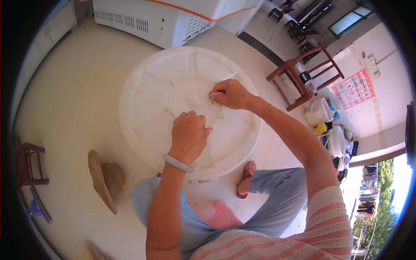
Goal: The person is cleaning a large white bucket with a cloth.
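A large round white plastic lid or tub base (152,107) with raised ribs lies before me, with small dark marks on it. My left hand (190,135) rests on its near half, back of the hand up, fingers curled under and thumb out to the right; what is beneath the palm is hidden. Towards the right of the middle, my right hand (230,94) pinches a small thin white piece (217,94) between thumb and fingers, close to the ribbed surface. The piece is mostly covered, so its kind cannot be told.
A pink plastic stool (224,214) is between my legs. A straw hat (100,178) lies on the floor at left. A white freezer-like appliance (139,24) stands beyond the round plastic. At right are a wooden chair (294,79) holding a bottle, a lined bin (317,112) and buckets.
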`<state>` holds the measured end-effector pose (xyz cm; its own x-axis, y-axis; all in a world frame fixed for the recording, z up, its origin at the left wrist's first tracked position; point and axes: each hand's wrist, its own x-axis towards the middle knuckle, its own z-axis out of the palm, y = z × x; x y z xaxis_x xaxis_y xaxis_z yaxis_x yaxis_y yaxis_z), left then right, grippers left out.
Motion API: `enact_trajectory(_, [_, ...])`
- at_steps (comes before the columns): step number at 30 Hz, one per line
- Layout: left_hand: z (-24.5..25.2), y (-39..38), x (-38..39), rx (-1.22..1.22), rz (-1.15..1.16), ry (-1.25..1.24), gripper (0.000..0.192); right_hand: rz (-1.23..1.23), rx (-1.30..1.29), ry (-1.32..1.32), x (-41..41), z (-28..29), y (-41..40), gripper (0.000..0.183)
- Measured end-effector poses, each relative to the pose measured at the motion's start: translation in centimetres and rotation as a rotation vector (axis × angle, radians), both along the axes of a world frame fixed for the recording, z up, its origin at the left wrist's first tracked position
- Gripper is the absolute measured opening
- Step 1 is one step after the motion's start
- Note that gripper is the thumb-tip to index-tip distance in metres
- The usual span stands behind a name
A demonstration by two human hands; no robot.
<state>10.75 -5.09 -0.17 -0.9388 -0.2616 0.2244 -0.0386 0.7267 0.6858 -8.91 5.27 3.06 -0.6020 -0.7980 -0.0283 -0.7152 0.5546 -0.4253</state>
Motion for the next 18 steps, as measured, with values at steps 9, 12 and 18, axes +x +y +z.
enact_trajectory(9, [-0.1, 0.5, 0.3, -0.007, 0.016, 0.029, 0.018, -0.312, -0.271, 0.322, -7.5, -2.4, 1.4, 0.014])
enact_trajectory(12, [0.3, 0.4, 0.3, -0.027, 0.029, -0.012, 0.018, -0.202, -0.327, 0.41, -7.7, -3.4, -1.4, 0.014])
enact_trajectory(18, [0.4, 0.5, 0.0, -0.036, 0.01, -0.006, 0.018, -0.156, -0.47, 0.291, -8.9, -3.4, -6.6, 0.01])
